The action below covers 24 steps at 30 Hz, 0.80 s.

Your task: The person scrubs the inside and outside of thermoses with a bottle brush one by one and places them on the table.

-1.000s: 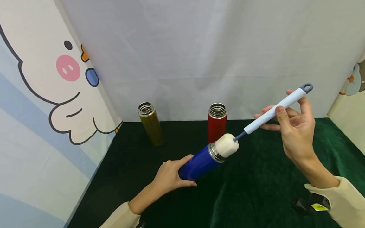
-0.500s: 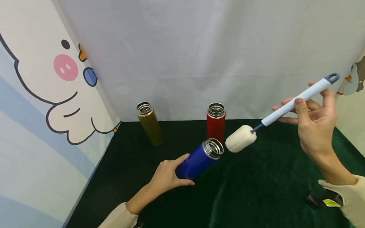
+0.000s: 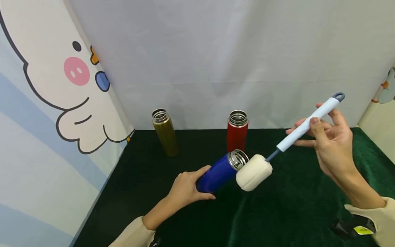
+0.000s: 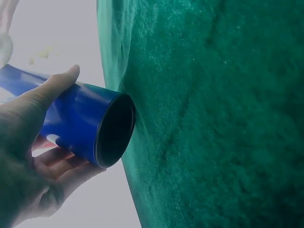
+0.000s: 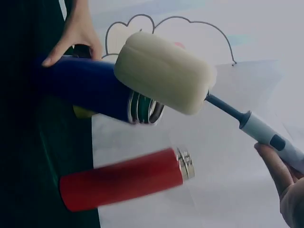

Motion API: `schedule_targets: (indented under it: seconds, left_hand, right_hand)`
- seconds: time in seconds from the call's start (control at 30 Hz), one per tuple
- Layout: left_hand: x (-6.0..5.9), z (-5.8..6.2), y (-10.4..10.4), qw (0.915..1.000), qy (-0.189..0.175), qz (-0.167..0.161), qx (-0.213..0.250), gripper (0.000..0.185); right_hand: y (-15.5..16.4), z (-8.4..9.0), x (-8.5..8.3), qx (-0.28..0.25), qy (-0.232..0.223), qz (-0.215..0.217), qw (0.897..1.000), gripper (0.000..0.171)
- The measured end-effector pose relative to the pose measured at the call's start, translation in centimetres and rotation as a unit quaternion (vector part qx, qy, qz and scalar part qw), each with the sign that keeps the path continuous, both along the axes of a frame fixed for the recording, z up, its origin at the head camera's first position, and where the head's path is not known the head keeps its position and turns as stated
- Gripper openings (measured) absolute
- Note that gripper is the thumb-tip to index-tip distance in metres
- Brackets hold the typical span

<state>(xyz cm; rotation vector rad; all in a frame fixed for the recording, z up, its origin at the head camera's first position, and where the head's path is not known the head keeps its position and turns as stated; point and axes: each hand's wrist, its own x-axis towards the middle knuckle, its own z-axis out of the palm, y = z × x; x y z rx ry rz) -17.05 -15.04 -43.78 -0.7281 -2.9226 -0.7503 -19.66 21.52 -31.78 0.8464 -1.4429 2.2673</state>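
My left hand (image 3: 185, 187) grips the lower part of a blue steel bottle (image 3: 220, 169), tilted with its open steel mouth up and to the right; the same blue bottle (image 4: 80, 121) shows its dark base above the green cloth. My right hand (image 3: 330, 144) pinches the pale blue handle of a bottle brush (image 3: 303, 127). Its cream sponge head (image 3: 253, 172) hangs just outside the bottle's mouth, to the lower right. In the right wrist view the sponge head (image 5: 164, 71) lies in front of the blue bottle (image 5: 90, 90).
An olive bottle (image 3: 164, 132) and a red bottle (image 3: 236, 132) stand open-topped at the back of the dark green cloth (image 3: 277, 206). White sheets wall the back, a cartoon-print sheet (image 3: 46, 113) the left.
The sponge head came out of the blue bottle's mouth, swung away to the right, then came back down beside the mouth. The left hand kept its grip.
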Motion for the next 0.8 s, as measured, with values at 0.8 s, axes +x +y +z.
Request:
schedule_targets:
  seconds: [0.8]
  left_hand:
    - [0.3, -0.4, 0.3, 0.9991, 0.039, -0.009, -0.012, 0.086]
  right_hand:
    - [-3.1, 0.8, -1.1, -0.066, 0.130, -0.057, 0.988, 0.035]
